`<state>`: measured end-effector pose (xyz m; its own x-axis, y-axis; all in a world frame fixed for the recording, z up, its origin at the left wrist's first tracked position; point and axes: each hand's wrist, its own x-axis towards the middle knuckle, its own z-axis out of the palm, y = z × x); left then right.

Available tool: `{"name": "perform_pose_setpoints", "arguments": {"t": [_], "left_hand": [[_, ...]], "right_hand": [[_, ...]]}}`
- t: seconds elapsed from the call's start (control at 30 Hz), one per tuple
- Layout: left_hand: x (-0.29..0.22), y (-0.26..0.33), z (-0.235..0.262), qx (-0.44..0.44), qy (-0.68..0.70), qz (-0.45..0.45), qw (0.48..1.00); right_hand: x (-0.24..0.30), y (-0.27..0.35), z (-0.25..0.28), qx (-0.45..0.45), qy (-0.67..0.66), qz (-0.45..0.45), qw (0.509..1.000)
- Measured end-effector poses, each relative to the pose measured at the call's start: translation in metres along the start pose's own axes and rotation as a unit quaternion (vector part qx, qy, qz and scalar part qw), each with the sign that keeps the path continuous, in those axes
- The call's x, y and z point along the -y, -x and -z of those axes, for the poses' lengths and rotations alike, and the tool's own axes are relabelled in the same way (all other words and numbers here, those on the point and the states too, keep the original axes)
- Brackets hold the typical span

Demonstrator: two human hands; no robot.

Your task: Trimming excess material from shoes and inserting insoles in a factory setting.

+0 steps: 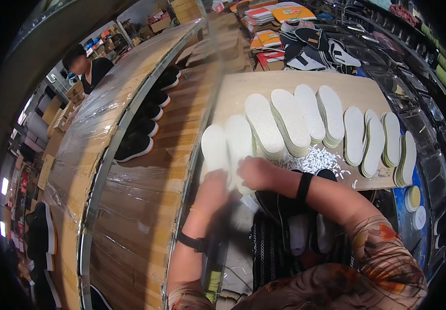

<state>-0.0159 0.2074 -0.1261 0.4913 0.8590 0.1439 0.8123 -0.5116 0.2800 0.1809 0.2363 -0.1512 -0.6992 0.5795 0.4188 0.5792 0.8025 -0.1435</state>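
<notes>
White shoe insoles [285, 116] with pale green undersides lie in several stacks on a light wooden board [373, 95]. At the board's left end, my left hand [214, 190] closes round the lower end of the leftmost insole [214, 145]. My right hand [255, 173] is closed at the lower side edge of the neighbouring insole [239, 137], its fingertips partly hidden. Small white pieces [318, 161] are heaped on the board below the middle stacks. Dark shoes [280, 206] sit in front of me, beneath my right forearm.
Left of the board, a plastic-wrapped cardboard shelf [135, 206] holds black shoes [135, 144] with pale soles. Shoe uppers [318, 46] and orange-and-white packets [280, 15] are piled behind. Black racks [388, 67] curve along the right. Round tubs [413, 199] stand near the right edge. Another person [91, 67] is at far left.
</notes>
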Motion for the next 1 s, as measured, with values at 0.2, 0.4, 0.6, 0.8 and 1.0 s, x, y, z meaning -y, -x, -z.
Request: {"name": "perform_pose_setpoints", "arguments": {"t": [0.2, 0.4, 0.6, 0.8, 1.0], "left_hand": [[0.003, -0.004, 0.001, 0.044, -0.027, -0.038, 0.998], [-0.001, 0.005, 0.030, -0.168, 0.016, 0.012, 0.986], [-0.090, 0.079, 0.091, -0.331, 0.256, 0.126, 0.900], [-0.135, 0.146, 0.076, -0.202, 0.514, 0.299, 0.778], [-0.196, 0.147, 0.061, -0.075, 0.371, 0.262, 0.888]], "right_hand": [[0.028, 0.014, -0.022, 0.106, 0.118, -0.017, 0.987], [0.052, 0.016, 0.081, -0.127, 0.075, -0.186, 0.971], [0.052, 0.181, 0.250, -0.356, -0.279, -0.403, 0.796], [0.085, 0.359, 0.276, -0.288, -0.456, -0.582, 0.609], [0.124, 0.363, 0.279, -0.242, -0.376, -0.633, 0.631]]}}
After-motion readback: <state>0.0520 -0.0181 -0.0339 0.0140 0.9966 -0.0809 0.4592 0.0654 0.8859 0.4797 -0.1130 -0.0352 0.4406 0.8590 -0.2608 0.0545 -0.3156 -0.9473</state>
